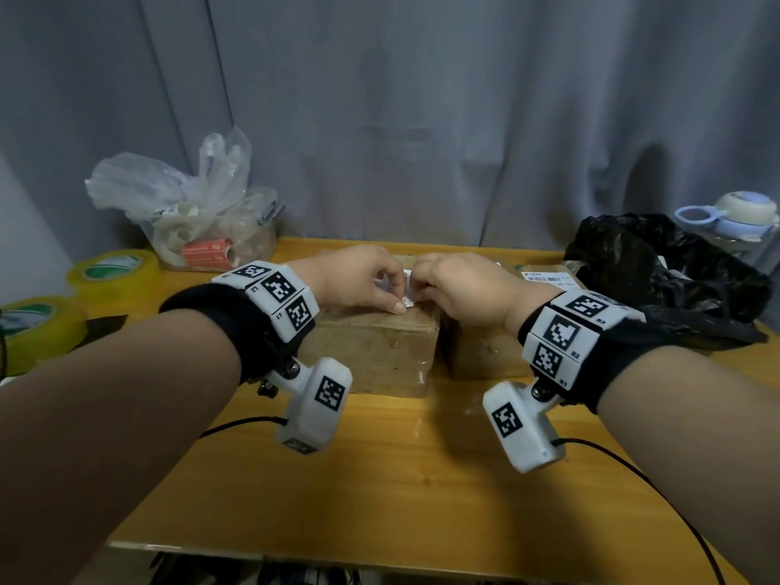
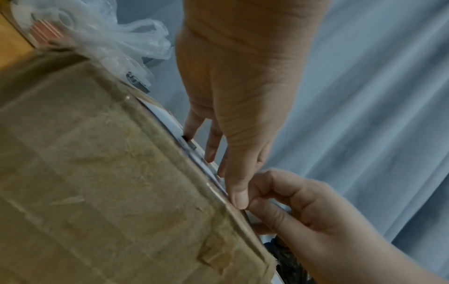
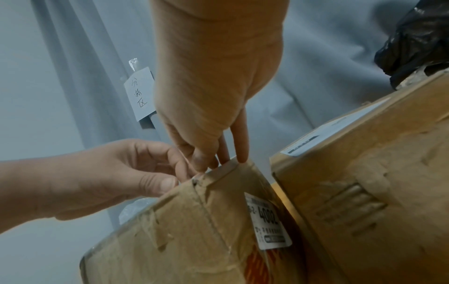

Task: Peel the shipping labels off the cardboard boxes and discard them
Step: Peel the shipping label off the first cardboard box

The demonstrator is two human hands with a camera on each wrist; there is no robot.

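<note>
- A grey curtain [image 1: 422,99] hangs behind the whole scene, with a handwritten paper tag [image 3: 139,94] fixed to it.
- A wooden table [image 1: 380,479] carries everything else.
- A black plastic bag [image 1: 658,268] lies crumpled at the far right of the table, touching the right-hand box.
- A clear plastic bag [image 1: 190,204] of odds and ends sits at the far left corner.
- The near cardboard box [image 1: 380,352] stands at the middle of the table, taped over; a small printed sticker [image 3: 267,222] is on its right side face.
- A second cardboard box [image 1: 485,352] stands just beside it on the right, with its own shipping label [image 1: 544,278] flat on its top.
- Two rolls of yellow tape [image 1: 109,272] rest at the table's left edge.
- A pale blue lidded cup [image 1: 734,213] stands behind the black bag.
- The left hand [image 1: 358,280] rests on top of the near box, fingers curled, thumb and fingertips pressing down on the label.
- The right hand [image 1: 460,289] is curled, thumb and forefinger pinching the label's lifted edge at the box's top right corner.
- The white shipping label [image 1: 407,289] lies on the near box's top, mostly hidden between the two hands, one edge raised.
</note>
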